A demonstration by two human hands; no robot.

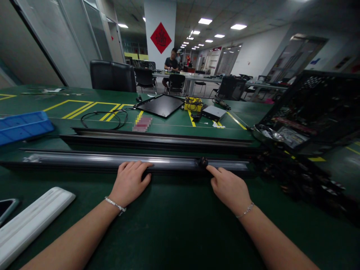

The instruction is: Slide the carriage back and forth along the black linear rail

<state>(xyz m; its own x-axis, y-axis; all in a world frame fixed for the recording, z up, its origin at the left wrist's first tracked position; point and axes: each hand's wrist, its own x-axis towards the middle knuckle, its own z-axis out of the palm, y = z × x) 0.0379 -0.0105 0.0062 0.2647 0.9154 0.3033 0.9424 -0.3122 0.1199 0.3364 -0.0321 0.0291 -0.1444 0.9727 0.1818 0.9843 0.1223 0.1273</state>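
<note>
A long dark metal channel rail point(174, 162) with a shiny inner face lies crosswise on the table in front of me. My left hand point(131, 180) grips its near edge: the fingers reach over into the channel, while the thumb stays on the outer side. My right hand point(230, 187) stretches its index finger to a small black part point(201, 162) sitting in the rail. That thumb is apart from the index finger, and the other fingers are curled. Just behind lies a second dark rail point(157, 138), parallel to the first.
At left are a blue plastic bin point(25, 127), a long white bar point(36, 221) and a phone point(8, 208). A pile of dark parts point(306, 180) and an open black case point(312, 108) stand right. Farther back lie a black panel point(161, 105) and a grey box point(213, 112).
</note>
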